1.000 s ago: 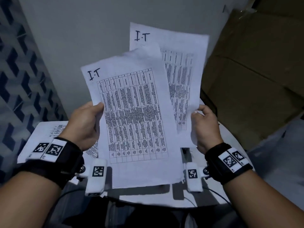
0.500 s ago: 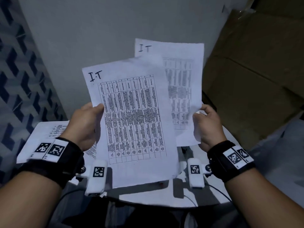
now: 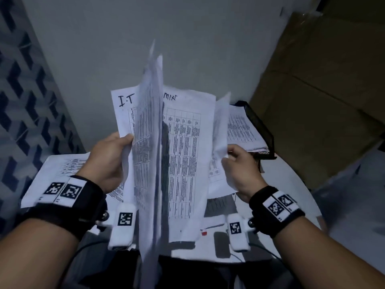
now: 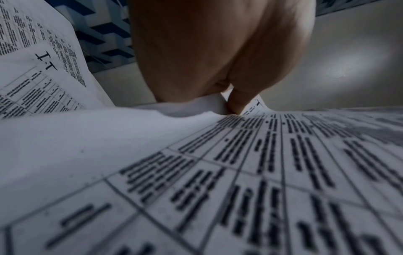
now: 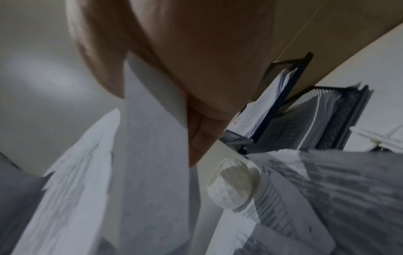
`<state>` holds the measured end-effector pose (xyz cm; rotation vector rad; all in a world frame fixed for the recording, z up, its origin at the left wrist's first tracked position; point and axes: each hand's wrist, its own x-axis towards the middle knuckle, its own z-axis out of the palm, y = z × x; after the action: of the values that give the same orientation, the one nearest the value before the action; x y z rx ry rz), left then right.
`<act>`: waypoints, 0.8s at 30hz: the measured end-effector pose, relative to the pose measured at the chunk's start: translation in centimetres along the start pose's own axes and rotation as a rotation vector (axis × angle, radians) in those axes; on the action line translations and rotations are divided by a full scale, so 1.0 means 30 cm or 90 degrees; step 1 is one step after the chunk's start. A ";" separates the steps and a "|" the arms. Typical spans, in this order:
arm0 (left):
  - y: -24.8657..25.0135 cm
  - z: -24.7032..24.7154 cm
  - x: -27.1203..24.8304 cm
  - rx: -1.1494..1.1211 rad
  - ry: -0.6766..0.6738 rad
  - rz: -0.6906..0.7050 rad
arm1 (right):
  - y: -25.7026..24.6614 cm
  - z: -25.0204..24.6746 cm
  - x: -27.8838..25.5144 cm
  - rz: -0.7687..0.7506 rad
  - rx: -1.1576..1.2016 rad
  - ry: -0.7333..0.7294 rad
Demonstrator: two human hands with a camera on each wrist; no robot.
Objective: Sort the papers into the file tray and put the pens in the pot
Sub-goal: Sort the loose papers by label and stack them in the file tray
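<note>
My left hand (image 3: 127,140) grips printed sheets (image 3: 150,142) by their left edge. One of them stands edge-on to the head view and is blurred. In the left wrist view the thumb (image 4: 237,101) presses on a table-printed sheet (image 4: 218,172). My right hand (image 3: 227,155) pinches a separate curled sheet (image 3: 220,126), seen as a white strip (image 5: 152,155) in the right wrist view. Between the hands shows a flat sheet headed "MIN" (image 3: 187,142). The black mesh file tray (image 3: 262,130) stands at the right with papers in it. A white pot (image 5: 233,188) stands below my right hand.
A round white table (image 3: 291,195) carries another pile of papers (image 3: 58,170) at the left. A small red-tipped object (image 3: 204,233) lies near the front edge. Cardboard boxes (image 3: 323,101) stand at the right and a grey wall (image 3: 145,38) behind.
Both hands have come down toward the table. The right hand drew its sheet away to the right. The left hand's sheet swung edge-on. The file tray has come into view.
</note>
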<state>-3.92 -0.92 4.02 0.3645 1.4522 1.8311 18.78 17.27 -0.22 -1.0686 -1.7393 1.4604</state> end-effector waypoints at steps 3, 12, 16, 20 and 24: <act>-0.012 0.005 0.004 0.017 0.035 -0.026 | -0.019 0.034 -0.019 -0.015 0.075 -0.086; -0.039 -0.006 0.036 0.058 0.145 -0.050 | -0.039 0.045 -0.058 0.099 0.289 -0.216; -0.050 0.000 0.037 0.098 0.114 -0.023 | 0.028 0.056 -0.035 0.141 0.251 -0.261; -0.042 -0.028 0.050 0.154 0.141 0.018 | 0.149 0.008 0.057 0.149 0.036 -0.017; -0.042 -0.030 0.051 0.164 0.166 0.032 | 0.293 -0.065 0.099 0.220 -0.224 0.152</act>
<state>-5.05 -0.40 2.23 0.2981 1.8829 1.7843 20.69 21.33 -8.58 -1.7253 -1.7356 1.1754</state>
